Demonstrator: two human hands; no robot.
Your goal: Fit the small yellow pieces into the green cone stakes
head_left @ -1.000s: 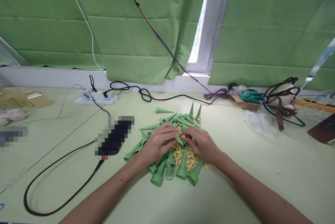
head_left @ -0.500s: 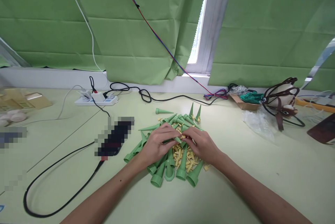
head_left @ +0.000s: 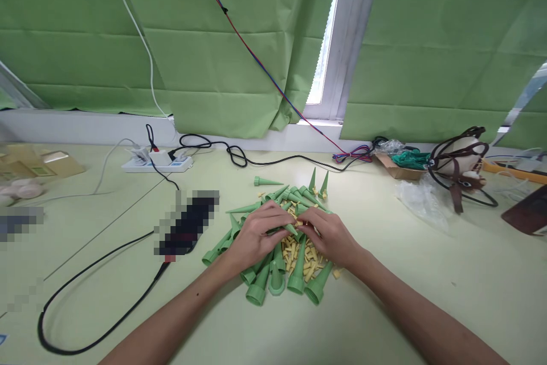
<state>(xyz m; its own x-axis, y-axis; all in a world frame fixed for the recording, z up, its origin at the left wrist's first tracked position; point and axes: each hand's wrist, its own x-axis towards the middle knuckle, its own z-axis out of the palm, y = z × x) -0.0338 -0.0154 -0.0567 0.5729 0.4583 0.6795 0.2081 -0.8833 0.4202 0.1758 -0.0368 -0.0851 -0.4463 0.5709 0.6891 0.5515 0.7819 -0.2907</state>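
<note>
My left hand (head_left: 261, 234) is closed around a green cone (head_left: 290, 229), whose tip points toward my right hand. The fingers of my right hand (head_left: 331, 235) pinch a small yellow piece (head_left: 298, 223) close to that cone. Under and between both hands lies a heap of small yellow pieces (head_left: 312, 262), ringed by many green cones (head_left: 296, 275). Beyond the heap, two green cones (head_left: 313, 181) stand upright with yellow pieces at their bases, and a single cone (head_left: 267, 181) lies on its side.
To the left a pixelated dark device (head_left: 188, 225) lies with a black cable. Behind it is a white power strip (head_left: 158, 165). At the back right are an open cardboard box (head_left: 399, 169), clear plastic (head_left: 423, 200) and a brown-strapped bag (head_left: 464, 163) on the table (head_left: 427, 274).
My right fingers have shifted very slightly around the yellow piece, which shows less now. The cones and the heap look the same.
</note>
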